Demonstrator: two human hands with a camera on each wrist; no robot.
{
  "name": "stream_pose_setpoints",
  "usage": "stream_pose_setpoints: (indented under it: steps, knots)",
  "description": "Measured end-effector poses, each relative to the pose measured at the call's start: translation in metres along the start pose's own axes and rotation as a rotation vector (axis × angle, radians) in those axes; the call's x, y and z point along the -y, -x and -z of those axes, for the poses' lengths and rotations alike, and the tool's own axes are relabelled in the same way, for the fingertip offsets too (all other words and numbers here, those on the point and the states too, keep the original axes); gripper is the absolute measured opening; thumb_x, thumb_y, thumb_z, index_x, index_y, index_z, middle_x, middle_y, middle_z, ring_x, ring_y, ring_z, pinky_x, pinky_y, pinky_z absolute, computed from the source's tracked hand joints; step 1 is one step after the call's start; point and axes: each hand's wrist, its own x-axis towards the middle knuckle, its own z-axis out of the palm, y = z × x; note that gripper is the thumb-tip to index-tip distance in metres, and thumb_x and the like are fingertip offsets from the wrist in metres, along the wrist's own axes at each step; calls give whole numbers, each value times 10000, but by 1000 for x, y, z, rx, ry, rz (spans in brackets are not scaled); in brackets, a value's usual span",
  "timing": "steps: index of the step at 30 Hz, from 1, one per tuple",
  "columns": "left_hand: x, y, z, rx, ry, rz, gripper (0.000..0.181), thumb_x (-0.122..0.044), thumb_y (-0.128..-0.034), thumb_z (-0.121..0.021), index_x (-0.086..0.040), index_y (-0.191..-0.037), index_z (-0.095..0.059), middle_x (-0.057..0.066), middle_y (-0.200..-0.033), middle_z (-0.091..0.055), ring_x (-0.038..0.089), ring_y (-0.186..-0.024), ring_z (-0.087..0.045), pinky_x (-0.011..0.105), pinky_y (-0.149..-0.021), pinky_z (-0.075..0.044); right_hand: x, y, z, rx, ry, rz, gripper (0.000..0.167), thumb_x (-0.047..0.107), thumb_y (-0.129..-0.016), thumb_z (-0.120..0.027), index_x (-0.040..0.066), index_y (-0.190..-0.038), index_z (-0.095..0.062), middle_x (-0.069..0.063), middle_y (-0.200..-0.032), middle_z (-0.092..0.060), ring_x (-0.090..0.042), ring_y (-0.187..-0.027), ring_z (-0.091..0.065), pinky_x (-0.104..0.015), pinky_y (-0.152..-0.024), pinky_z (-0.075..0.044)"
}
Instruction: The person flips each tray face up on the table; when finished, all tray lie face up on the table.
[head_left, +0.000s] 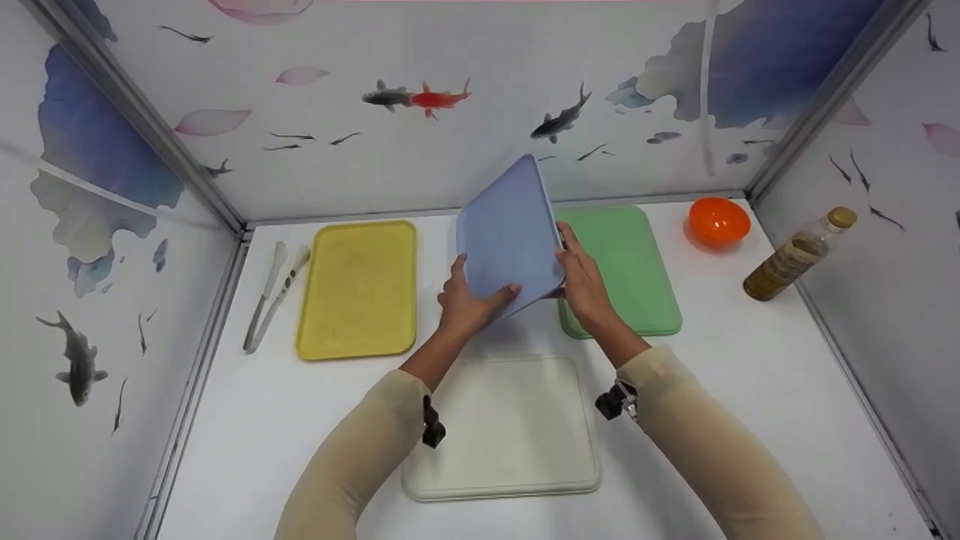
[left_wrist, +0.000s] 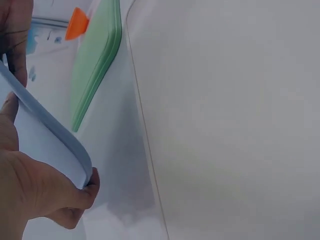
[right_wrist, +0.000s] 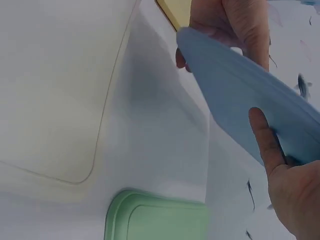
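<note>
Both hands hold a blue rectangular tray (head_left: 502,225) up off the white table, tilted steeply. My left hand (head_left: 466,306) grips its lower left corner, thumb on the face and fingers round the edge. At the right edge, my right hand (head_left: 585,283) grips the tray, its thumb on the rim. In the right wrist view a finger (right_wrist: 265,140) of that hand lies along the tray's underside. A cream tray (head_left: 510,435) lies flat on the table below the forearms. Behind the right hand is a green tray (head_left: 626,270), partly covered by the hand and the blue tray.
To the left lies a yellow tray (head_left: 358,292), with metal tongs (head_left: 274,300) beside it. An orange bowl (head_left: 718,223) stands at the back right, and a capped bottle of brownish liquid (head_left: 787,262) near the right edge. Patterned walls (head_left: 300,172) enclose the table's back and sides.
</note>
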Motion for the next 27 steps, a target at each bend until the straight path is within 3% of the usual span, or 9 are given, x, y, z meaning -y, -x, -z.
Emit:
stream_pose_setpoints:
  steps: [9, 14, 21, 24, 27]
  knots:
    - [15, -6, 30, -61, 50, -15, 1115, -552, -871, -911, -267, -1736, -268, 214, -1752, -360, 456, -1572, -329, 650, -1251, -404, -12, 0, 14, 51, 123, 30, 608, 114, -1152, -458, 40, -1737, -308, -170, -1801, -273, -410, -1654, -317, -631, -1266, -359]
    - [25, -8, 44, -38, 64, -56, 1094, -514, -878, -924, -265, -1733, -290, 204, -1751, -375, 435, -1576, -327, 650, -1233, -417, -19, 0, 14, 78, 214, 74, 624, 12, -1092, -516, 80, -1704, -419, -183, -1763, -358, -434, -1631, -354, -655, -1282, -337]
    - [37, -12, 63, 55, 56, -160, 1143, -492, -792, -1005, -323, -1715, -352, 102, -1779, -341, 357, -1608, -298, 622, -1265, -410, -38, 3, 14, 170, 413, 138, 666, -85, -1055, -527, 164, -1672, -506, -248, -1794, -258, -471, -1673, -257, -643, -1160, -490]
    - [43, -12, 68, 85, 52, -182, 1166, -470, -762, -1030, -351, -1707, -357, 67, -1792, -312, 329, -1651, -278, 617, -1296, -375, -44, 4, 11, 200, 507, 138, 666, -72, -1043, -585, 187, -1655, -536, -288, -1789, -237, -521, -1637, -298, -658, -1159, -491]
    - [48, -11, 67, 96, -12, -211, 1188, -466, -749, -1039, -363, -1710, -349, 63, -1818, -265, 329, -1688, -232, 624, -1318, -340, -48, 5, 8, 205, 577, 135, 652, 29, -1032, -727, 203, -1638, -560, -312, -1776, -252, -554, -1590, -364, -688, -1182, -466]
